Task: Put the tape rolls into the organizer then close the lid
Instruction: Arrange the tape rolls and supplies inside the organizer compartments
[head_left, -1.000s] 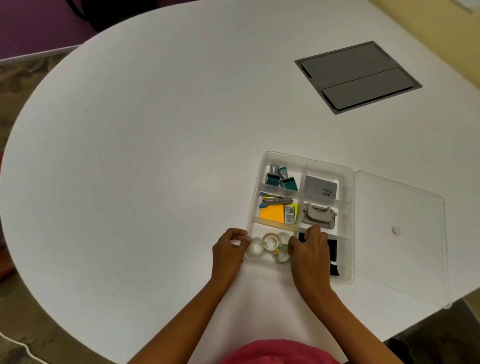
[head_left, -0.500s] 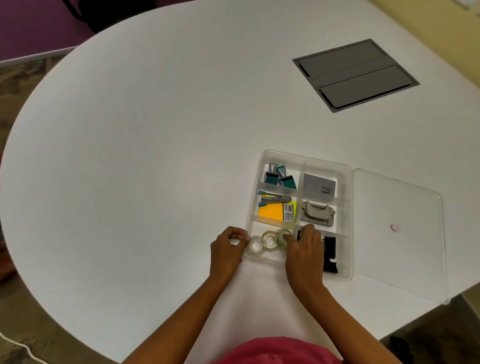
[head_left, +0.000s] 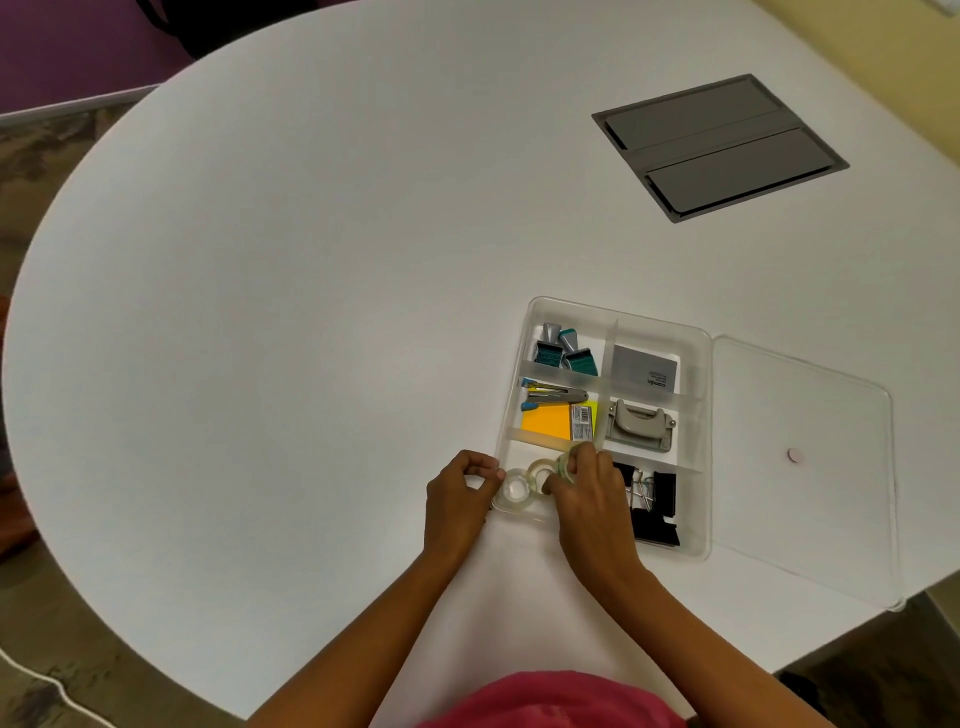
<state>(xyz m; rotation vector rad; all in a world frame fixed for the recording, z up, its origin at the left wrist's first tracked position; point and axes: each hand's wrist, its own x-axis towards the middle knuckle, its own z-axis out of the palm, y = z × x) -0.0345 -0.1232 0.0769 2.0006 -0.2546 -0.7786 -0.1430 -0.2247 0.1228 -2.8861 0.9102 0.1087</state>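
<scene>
Clear plastic tape rolls (head_left: 524, 480) sit in the near-left compartment of the see-through divided organizer (head_left: 698, 415). Right hand (head_left: 587, 493) pinches the third roll, left hand (head_left: 457, 493) curls loosely at the rim. A roll standing tall could probably block the flat clear lid (head_left: 810, 467).

We see two bare forearms, no sleeves reaching the wrists, ending in the left hand (head_left: 457, 499) and right hand (head_left: 587, 499), both without rings, watches or bracelets. A pink-red garment (head_left: 545, 701) covers the torso at the bottom edge.
</scene>
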